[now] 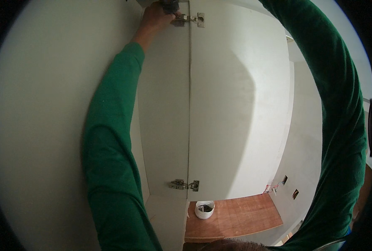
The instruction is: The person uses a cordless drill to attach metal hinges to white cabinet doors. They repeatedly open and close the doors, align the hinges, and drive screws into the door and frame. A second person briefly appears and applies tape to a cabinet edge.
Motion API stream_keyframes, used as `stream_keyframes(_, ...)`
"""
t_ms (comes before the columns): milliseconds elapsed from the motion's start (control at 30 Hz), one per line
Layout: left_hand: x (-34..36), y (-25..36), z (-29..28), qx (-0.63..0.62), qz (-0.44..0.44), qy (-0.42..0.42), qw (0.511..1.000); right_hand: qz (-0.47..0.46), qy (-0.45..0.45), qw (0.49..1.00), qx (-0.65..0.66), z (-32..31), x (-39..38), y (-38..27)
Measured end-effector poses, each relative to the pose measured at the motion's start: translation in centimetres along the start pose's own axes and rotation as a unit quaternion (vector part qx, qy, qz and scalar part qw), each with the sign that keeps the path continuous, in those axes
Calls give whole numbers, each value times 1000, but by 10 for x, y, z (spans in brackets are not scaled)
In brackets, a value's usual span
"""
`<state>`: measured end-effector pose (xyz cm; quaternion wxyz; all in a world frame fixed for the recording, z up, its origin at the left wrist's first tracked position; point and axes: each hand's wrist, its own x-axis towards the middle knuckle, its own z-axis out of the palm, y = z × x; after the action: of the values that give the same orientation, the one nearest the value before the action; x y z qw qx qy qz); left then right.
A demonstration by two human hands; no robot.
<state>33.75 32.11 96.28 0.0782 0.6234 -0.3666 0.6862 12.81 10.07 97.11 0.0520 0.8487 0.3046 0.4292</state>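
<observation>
My left hand point(155, 17) reaches up in a green sleeve to the upper metal hinge point(190, 19) of a white cabinet door point(236, 104). Its fingers are closed on a dark tool point(169, 6) at the hinge, partly cut off by the top edge. My right arm in a green sleeve arcs up along the right side; my right hand is out of view above the frame. A lower metal hinge point(184, 184) joins the door to the white cabinet side panel point(165, 125).
A small white tub point(204, 209) with dark small parts inside stands on a reddish wooden board point(236, 217) below the door. The white wall at the right has small wall openings point(284, 180) with wires. A white panel fills the left side.
</observation>
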Motion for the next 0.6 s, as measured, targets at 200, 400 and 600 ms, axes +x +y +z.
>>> stream_keyframes(200,4,64,-19,9,-228,-57,972,-21,2,1000,22,-4,-5,9)
stream_keyframes(400,12,84,-30,-9,-191,-78,978,-8,-2,1000,25,-5,-3,15)
stream_keyframes(600,15,81,-28,28,-168,-79,982,11,17,1000,11,-3,-9,13)
